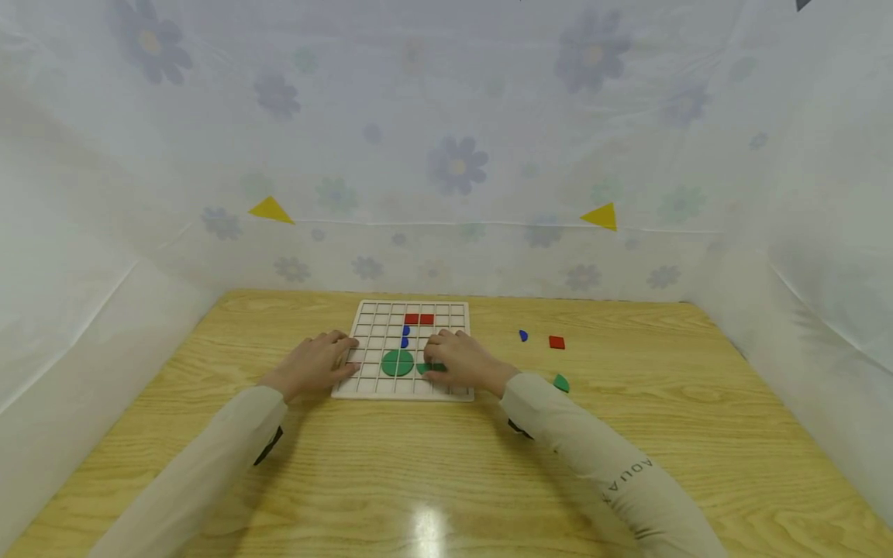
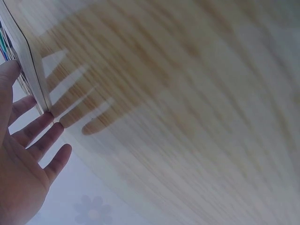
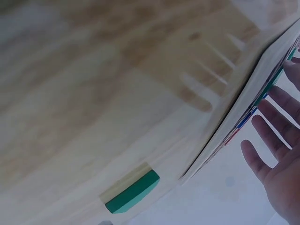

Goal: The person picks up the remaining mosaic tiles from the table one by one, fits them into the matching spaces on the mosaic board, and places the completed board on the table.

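Observation:
A pale gridded board [image 1: 368,387] lies on the table. My left hand [image 1: 315,363] rests at its left edge, the thumb on top; in the left wrist view the fingers are fairly straight and spread against the rim. On the board sit two red squares [image 1: 419,318], two blue half-discs [image 1: 405,336] and a green disc [image 1: 398,363] made of pieces. My right hand [image 1: 463,360] is over the board's right half, thumb and fingertips touching a green piece [image 1: 422,368] that it partly hides. In the right wrist view its fingers are spread and nearly straight.
On the wooden table [image 1: 418,465], right of the board, lie a blue half-disc [image 1: 523,335], a red square [image 1: 556,342] and a green quarter-disc [image 1: 561,383]. Flower-patterned white sheeting [image 1: 418,256] encloses the table's back and sides, with two yellow triangles on it.

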{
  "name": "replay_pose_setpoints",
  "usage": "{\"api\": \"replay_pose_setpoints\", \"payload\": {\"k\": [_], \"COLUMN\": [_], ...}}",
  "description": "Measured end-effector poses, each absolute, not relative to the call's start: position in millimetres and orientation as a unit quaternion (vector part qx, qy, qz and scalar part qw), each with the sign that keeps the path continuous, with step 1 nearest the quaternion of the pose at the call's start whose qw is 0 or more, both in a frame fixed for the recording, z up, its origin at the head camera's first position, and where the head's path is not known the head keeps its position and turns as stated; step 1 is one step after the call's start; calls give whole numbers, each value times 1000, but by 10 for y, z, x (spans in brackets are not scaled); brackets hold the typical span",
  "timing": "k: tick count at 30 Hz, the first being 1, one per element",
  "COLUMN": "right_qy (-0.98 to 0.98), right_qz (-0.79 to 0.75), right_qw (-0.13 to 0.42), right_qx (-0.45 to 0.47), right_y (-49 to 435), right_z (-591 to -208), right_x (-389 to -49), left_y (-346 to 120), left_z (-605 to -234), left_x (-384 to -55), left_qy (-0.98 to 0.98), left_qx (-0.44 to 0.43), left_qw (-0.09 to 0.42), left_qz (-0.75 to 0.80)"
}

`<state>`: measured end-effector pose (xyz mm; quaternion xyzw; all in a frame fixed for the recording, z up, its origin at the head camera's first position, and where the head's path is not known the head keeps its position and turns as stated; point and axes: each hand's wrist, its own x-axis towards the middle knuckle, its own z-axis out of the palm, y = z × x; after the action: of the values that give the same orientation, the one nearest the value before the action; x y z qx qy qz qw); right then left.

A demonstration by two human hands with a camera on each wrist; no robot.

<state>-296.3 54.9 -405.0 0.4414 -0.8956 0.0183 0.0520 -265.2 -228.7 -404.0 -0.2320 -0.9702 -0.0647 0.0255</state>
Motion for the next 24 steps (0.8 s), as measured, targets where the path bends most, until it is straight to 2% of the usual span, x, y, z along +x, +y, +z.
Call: {"api": "replay_pose_setpoints", "payload": {"k": [8, 16, 24], "right_qy": [-886, -902, -900], "right_qz": [35, 28, 56], "right_qw": [75, 49, 54], "right_qx": [457, 429, 429], "right_y": [569, 590, 726], "right_z": [-4071, -4024, -3956], "right_x": [-2967, -2971, -2949], "left_y": [-2296, -2293, -2287], "left_z": [-4052, -4062, -4044], "left_x": [-2656, -2664, -2648], "left_qy": [-969, -968, -968], "left_qx": [-237, -241, -241], "left_qw": [30, 33, 32], "left_qz": [-65, -67, -67]}}
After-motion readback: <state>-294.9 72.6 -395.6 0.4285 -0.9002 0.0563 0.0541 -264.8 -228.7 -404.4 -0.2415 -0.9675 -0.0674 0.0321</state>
